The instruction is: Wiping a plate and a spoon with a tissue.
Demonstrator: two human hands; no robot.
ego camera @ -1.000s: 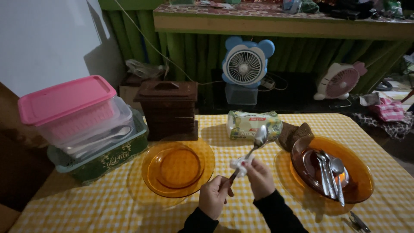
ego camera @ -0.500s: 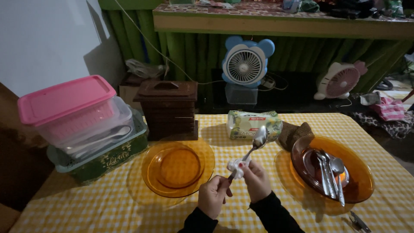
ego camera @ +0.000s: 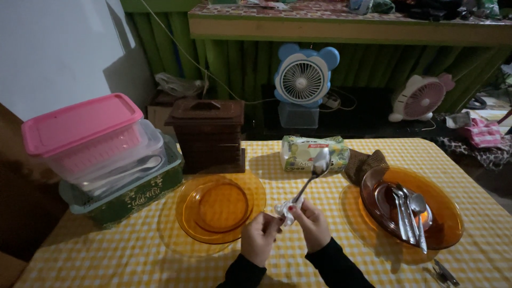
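Hands meet low over the tabletop: the left hand grips the spoon handle's end, the right hand pinches a white tissue around the handle. The spoon's bowl tilts up between two amber plates.

1. My left hand and right hand sit at six o'clock on the table, touching a spoon and a tissue between them.
2. An empty plate lies at nine o'clock of my hands.
3. A plate holding cutlery lies at three o'clock.
4. A wipes packet lies at twelve o'clock, a lidded box at eleven.
5. Stacked containers stand at ten o'clock.
6. Two fans stand beyond the table.
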